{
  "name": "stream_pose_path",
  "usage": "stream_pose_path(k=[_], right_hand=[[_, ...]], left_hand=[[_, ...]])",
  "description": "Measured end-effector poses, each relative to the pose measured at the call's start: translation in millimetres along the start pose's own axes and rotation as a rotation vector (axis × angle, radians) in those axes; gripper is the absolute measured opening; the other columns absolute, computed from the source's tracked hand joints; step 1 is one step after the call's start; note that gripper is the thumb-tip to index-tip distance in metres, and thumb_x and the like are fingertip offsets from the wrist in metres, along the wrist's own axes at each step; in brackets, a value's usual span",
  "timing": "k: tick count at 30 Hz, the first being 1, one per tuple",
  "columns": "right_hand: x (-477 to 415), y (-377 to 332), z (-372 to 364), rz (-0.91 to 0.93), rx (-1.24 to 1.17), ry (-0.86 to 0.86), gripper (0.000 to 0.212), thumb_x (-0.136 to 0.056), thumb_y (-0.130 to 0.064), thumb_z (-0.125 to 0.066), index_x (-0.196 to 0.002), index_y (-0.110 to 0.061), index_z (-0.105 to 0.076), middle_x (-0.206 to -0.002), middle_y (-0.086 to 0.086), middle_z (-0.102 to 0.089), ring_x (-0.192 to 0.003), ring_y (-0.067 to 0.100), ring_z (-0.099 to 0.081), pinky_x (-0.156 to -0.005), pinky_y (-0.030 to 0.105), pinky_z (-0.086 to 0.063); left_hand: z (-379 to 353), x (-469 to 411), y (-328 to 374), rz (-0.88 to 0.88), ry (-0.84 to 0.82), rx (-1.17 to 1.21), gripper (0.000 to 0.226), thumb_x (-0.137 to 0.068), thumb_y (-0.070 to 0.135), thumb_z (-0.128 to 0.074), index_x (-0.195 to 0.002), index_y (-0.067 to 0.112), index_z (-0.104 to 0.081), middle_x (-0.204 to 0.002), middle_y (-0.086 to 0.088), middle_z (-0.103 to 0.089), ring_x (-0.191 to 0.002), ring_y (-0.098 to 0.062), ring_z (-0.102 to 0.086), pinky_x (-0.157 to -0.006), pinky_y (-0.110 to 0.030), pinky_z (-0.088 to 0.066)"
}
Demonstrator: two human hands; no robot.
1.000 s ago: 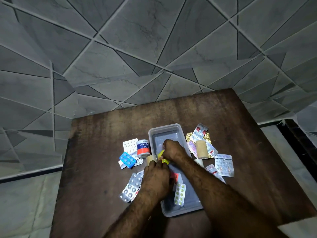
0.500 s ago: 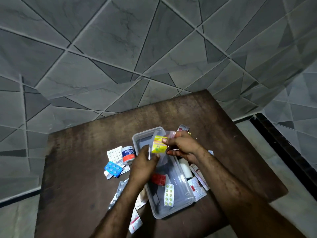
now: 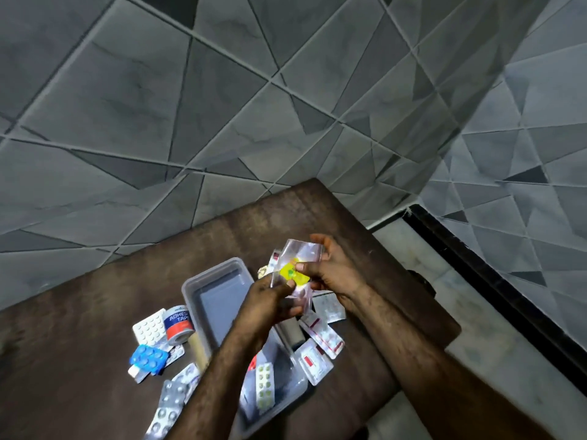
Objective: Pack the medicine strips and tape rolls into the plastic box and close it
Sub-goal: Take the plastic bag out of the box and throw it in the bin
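Note:
The clear plastic box lies open on the brown table, with a pale green pill strip and a red item in its near end. Above the box's right rim, my left hand and my right hand both grip a small clear pouch with a yellow label. An adhesive tape roll with a red band stands left of the box, beside a white strip, a blue strip and silver strips. More strips lie right of the box.
The brown table stands against a grey tiled wall. Its right edge drops to a pale floor with a black strip along the wall. A beige tape roll lies against the box's left wall.
Both hands lifted the yellow-labelled pouch from the box and raised it up and to the right. The camera view swung so the table sits lower and more to the right.

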State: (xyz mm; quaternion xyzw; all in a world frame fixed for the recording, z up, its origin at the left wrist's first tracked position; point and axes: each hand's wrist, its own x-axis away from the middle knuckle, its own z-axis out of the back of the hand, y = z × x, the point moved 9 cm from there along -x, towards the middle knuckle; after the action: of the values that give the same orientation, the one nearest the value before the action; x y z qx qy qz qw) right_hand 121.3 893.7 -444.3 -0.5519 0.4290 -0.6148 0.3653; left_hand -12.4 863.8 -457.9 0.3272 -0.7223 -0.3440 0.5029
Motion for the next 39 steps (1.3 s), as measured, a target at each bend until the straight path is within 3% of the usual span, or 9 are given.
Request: stream_pose_path(k=[3,5,9,14,22,28,33,35,39], right_hand=[[-2,-6,35,0.093,0.093,0.039,0.058,-0.077,-0.001,-0.073,-0.125,-0.02,-0.047,-0.115,0.011,-0.06,-0.078,0.016,-0.059,-0.048,0.021,-0.049],[-5,-6,59,0.118,0.095,0.047,0.05,-0.077,-0.001,-0.074,-0.122,-0.009,-0.054,-0.109,0.011,-0.062,-0.085,0.017,-0.06,-0.062,0.022,-0.054],[-14,3,109,0.021,-0.084,-0.003,0.031,-0.081,-0.003,-0.071,-0.111,-0.003,-0.062,-0.103,0.018,-0.067,-0.089,0.024,-0.064,-0.082,0.04,-0.054],[-32,6,179,-0.062,-0.311,-0.057,0.039,-0.078,0.008,-0.069,-0.116,0.009,-0.056,-0.103,0.022,-0.064,-0.091,0.033,-0.062,-0.077,0.041,-0.057],[-79,26,330,-0.046,-0.372,0.171,0.031,-0.073,0.019,-0.064,-0.088,-0.008,-0.063,-0.082,0.011,-0.068,-0.076,0.025,-0.065,-0.072,0.038,-0.056],[-95,75,400,-0.139,-0.445,0.298,0.024,-0.08,0.01,-0.065,-0.1,-0.004,-0.064,-0.089,0.011,-0.069,-0.087,0.027,-0.066,-0.086,0.051,-0.055],[-113,139,450,-0.258,-0.532,0.412,0.026,-0.079,0.014,-0.063,-0.09,-0.009,-0.066,-0.084,0.008,-0.07,-0.075,0.022,-0.069,-0.074,0.042,-0.059],[-119,164,473,-0.295,-0.586,0.486,0.025,-0.079,0.019,-0.06,-0.087,-0.004,-0.064,-0.076,0.007,-0.069,-0.063,0.018,-0.068,-0.062,0.034,-0.059],[-148,257,533,-0.38,-0.636,0.693,0.024,-0.073,0.02,-0.063,-0.082,-0.002,-0.063,-0.083,0.019,-0.063,-0.076,0.033,-0.064,-0.076,0.051,-0.056]], left_hand=[[-29,-16,-2,0.021,-0.059,-0.049,0.012,-0.093,0.004,-0.053,-0.089,0.01,-0.062,-0.076,-0.01,-0.067,-0.064,-0.021,-0.066,-0.058,-0.027,-0.056],[-50,-28,-3,0.026,-0.085,-0.07,0.013,-0.092,0.006,-0.054,-0.088,0.011,-0.064,-0.08,-0.011,-0.068,-0.07,-0.023,-0.067,-0.064,-0.03,-0.056],[-101,-52,-4,0.048,-0.139,-0.089,0.016,-0.091,0.005,-0.052,-0.092,0.01,-0.068,-0.092,-0.015,-0.074,-0.089,-0.03,-0.069,-0.08,-0.036,-0.053],[-171,-97,-6,0.029,-0.111,-0.043,0.02,-0.09,0.0,-0.048,-0.099,0.004,-0.066,-0.096,-0.019,-0.071,-0.091,-0.032,-0.068,-0.085,-0.043,-0.052],[-307,-177,-29,-0.045,-0.035,0.098,0.019,-0.087,0.008,-0.062,-0.103,-0.002,-0.06,-0.096,-0.02,-0.068,-0.087,-0.028,-0.065,-0.077,-0.038,-0.054],[-387,-239,-79,0.122,-0.113,0.131,0.052,-0.085,0.03,-0.067,-0.118,-0.009,-0.058,-0.118,-0.034,-0.061,-0.105,-0.041,-0.059,-0.098,-0.052,-0.043],[-427,-289,-139,0.274,-0.059,0.073,0.041,-0.088,0.028,-0.061,-0.117,0.0,-0.064,-0.118,-0.027,-0.064,-0.104,-0.038,-0.064,-0.096,-0.049,-0.049],[-446,-309,-168,0.342,-0.093,0.058,0.044,-0.086,0.033,-0.058,-0.114,0.0,-0.065,-0.116,-0.028,-0.064,-0.089,-0.034,-0.068,-0.077,-0.04,-0.058],[-482,-366,-256,0.532,-0.17,0.101,0.052,-0.091,0.037,-0.044,-0.087,-0.007,-0.071,-0.068,-0.016,-0.072,-0.052,-0.022,-0.069,-0.046,-0.025,-0.055]])
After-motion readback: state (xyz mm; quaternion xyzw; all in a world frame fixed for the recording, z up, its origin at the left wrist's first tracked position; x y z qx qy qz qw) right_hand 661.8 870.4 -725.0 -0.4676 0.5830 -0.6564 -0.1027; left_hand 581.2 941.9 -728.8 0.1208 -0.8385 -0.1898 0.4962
